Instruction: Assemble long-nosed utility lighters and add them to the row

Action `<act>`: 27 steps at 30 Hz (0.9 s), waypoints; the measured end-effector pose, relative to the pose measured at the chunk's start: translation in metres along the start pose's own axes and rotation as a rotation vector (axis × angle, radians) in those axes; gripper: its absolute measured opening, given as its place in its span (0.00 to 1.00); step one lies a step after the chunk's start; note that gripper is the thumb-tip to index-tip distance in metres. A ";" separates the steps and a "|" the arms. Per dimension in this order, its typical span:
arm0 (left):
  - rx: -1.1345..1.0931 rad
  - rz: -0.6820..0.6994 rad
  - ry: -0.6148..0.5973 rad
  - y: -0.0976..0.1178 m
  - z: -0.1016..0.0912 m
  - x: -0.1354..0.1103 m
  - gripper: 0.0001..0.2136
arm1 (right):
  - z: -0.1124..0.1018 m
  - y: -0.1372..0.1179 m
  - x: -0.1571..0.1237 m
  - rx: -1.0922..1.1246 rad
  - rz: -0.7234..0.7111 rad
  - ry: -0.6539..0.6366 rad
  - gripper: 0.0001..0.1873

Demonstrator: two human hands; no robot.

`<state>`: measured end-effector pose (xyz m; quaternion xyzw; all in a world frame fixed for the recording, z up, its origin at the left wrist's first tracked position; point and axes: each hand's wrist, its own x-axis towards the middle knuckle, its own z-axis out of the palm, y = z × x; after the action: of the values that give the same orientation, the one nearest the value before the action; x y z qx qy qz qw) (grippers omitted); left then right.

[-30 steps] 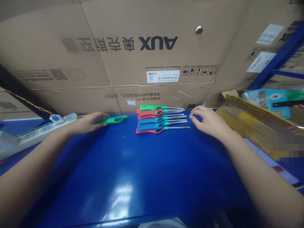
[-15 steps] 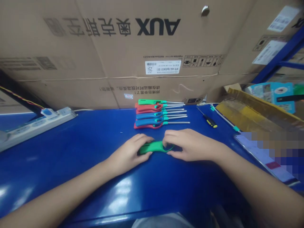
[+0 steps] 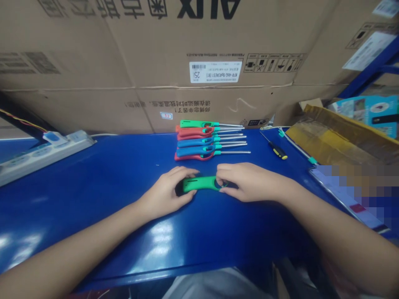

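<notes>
One green handle (image 3: 201,183), at the blue table (image 3: 199,241), nearer than the row of long lighters (image 3: 195,143) — left hand (image 3: 166,189) closed about its blunt end, right hand (image 3: 249,182) pinching its looped end. One black-and-yellow screwdriver (image 3: 276,150), right of the row.
</notes>
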<state>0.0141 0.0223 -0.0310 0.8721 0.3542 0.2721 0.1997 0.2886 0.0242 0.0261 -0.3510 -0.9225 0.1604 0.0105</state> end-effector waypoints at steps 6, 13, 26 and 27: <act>-0.011 -0.014 0.002 -0.002 0.001 0.001 0.17 | 0.001 0.000 0.000 -0.055 -0.018 -0.015 0.05; 0.007 -0.042 0.043 -0.004 0.001 0.000 0.20 | -0.001 0.009 0.000 -0.047 0.074 0.190 0.07; -0.030 -0.069 0.069 -0.007 0.003 0.000 0.23 | -0.002 0.008 -0.002 0.113 0.066 -0.069 0.12; -0.031 -0.062 0.072 -0.006 0.002 0.000 0.23 | 0.000 0.007 -0.001 0.099 0.072 -0.065 0.12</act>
<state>0.0126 0.0261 -0.0359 0.8472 0.3837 0.3025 0.2086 0.2937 0.0284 0.0247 -0.3778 -0.8999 0.2175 -0.0082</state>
